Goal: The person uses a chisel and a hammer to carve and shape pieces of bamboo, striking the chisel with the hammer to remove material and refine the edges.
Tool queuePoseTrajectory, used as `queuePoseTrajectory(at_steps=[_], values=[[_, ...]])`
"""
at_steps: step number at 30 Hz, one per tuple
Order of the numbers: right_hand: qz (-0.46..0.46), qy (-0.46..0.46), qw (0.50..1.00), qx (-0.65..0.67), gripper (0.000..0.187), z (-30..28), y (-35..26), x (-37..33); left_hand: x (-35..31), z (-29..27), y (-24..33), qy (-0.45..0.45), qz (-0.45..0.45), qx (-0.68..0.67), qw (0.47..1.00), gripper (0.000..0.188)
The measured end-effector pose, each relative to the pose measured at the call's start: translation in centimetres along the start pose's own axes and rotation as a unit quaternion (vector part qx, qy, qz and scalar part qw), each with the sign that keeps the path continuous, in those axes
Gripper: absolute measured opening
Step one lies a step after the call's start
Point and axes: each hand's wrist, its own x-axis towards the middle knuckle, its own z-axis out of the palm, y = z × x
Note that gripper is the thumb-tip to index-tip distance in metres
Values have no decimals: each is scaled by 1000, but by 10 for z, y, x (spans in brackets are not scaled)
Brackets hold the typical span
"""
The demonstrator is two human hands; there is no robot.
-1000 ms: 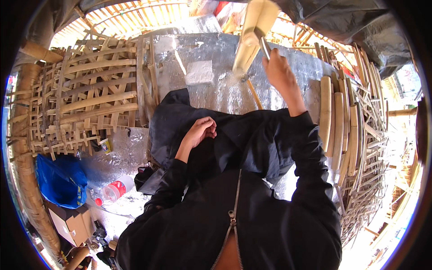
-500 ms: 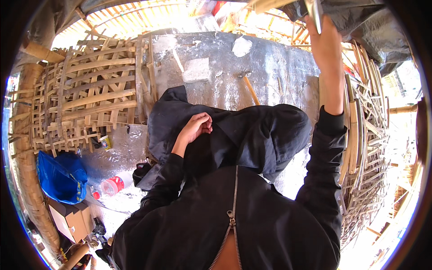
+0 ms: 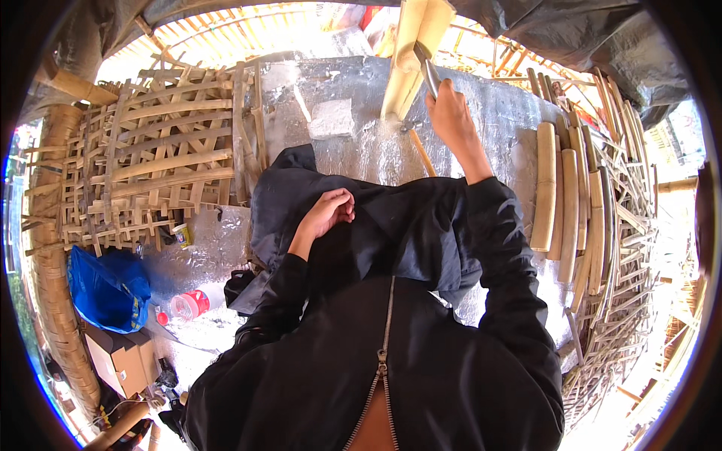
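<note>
We held a knife (image 3: 429, 71) in our right hand (image 3: 451, 120), fingers clamped on its handle, blade set against an upright split bamboo piece (image 3: 410, 64) standing on the silver sheet (image 3: 361, 150); the upright stance probably let the blade run along the grain. Our left hand (image 3: 327, 214) rested on the dark cloth (image 3: 391, 225) over our lap, fingers curled together, holding nothing, apparently kept clear of the blade. Cut bamboo slats (image 3: 556, 195) lay stacked to the right, a woven lattice (image 3: 143, 165) to the left, a blue bag (image 3: 109, 289) nearer.
</note>
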Motion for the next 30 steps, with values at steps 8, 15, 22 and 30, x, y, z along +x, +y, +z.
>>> queuePoseTrajectory(at_steps=[8,15,22,30], values=[[-79,122,988,-59,37,-90,-48,41,0,-3,-4,-7,8,-9,1000,24],[27,71,996,-47,38,-52,-62,20,-9,1,0,20,-12,-20,1000,24],[0,10,999,-36,40,33,-24,29,2,-4,1,-3,-9,-10,1000,21],[-26,65,996,-58,40,-55,-47,46,5,-1,-4,-1,-3,5,1000,23]])
